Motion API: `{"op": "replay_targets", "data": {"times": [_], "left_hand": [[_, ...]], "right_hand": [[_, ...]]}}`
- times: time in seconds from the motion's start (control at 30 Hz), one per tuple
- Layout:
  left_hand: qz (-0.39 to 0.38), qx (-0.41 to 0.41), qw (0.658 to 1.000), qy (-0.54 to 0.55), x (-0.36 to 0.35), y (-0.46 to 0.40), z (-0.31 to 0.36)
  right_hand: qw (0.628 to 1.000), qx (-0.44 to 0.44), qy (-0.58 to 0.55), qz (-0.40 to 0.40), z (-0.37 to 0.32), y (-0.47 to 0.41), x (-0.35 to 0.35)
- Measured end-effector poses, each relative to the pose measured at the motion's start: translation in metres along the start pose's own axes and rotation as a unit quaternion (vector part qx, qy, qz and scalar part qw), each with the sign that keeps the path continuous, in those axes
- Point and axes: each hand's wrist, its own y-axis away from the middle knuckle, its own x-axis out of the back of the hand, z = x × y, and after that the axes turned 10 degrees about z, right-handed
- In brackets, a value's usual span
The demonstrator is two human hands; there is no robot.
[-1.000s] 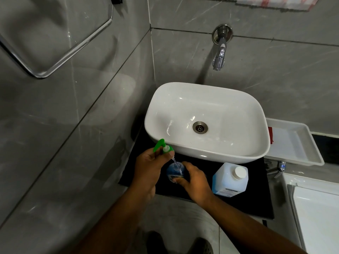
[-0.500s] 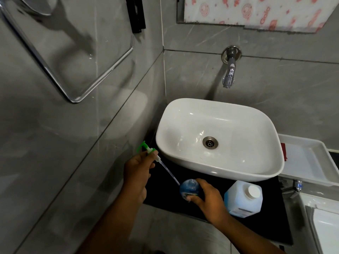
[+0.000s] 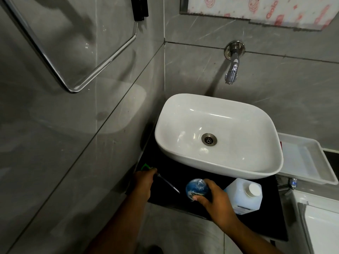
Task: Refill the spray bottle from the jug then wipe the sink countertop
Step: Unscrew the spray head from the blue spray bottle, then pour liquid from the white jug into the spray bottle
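Though uncapped, spray bottle (image 3: 196,187) in right hand (image 3: 215,200)

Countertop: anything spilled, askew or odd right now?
No spill shows on the black countertop. The spray bottle stands open, steadied by the right hand; its green spray head with dip tube is off, held low in the left hand. The jug stands upright, capped. That fits a refill.

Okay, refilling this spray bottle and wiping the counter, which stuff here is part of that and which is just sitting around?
Part of the job:
spray bottle, open, steadied by the right hand
green sprayer head with tube, in the left hand
jug, capped
black countertop

Just sitting around:
white tray
wall tap
basin
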Motion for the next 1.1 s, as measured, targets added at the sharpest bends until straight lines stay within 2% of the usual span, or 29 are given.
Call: {"op": "replay_targets", "data": {"times": [0.23,0.43,0.67,0.87,0.93,1.03,1.1], "left_hand": [[0.012,-0.015,1.000,0.011,-0.006,-0.006,-0.005],[0.016,0.003,1.000,0.016,-0.004,-0.007,-0.008],[0.021,0.016,0.999,-0.025,-0.001,-0.002,-0.016],[0.009,0.015,0.999,-0.032,0.011,0.022,-0.030],[0.006,-0.006,0.999,-0.048,0.015,0.035,-0.030],[0.026,-0.080,0.992,-0.095,0.019,0.055,-0.031],[0.004,-0.101,0.990,-0.094,0.019,0.080,-0.031]], "right_hand": [[1.000,-0.008,-0.018,0.016,-0.002,0.003,-0.002],[0.998,-0.041,-0.047,0.031,0.000,0.010,-0.006],[0.990,-0.087,-0.105,0.031,-0.002,0.022,-0.006],[0.980,-0.133,-0.124,0.080,0.005,0.049,-0.003],[0.977,-0.146,-0.123,0.094,0.012,0.059,0.002],[0.974,-0.163,-0.111,0.109,0.029,0.079,0.016],[0.970,-0.175,-0.106,0.133,0.041,0.092,0.031]]}}
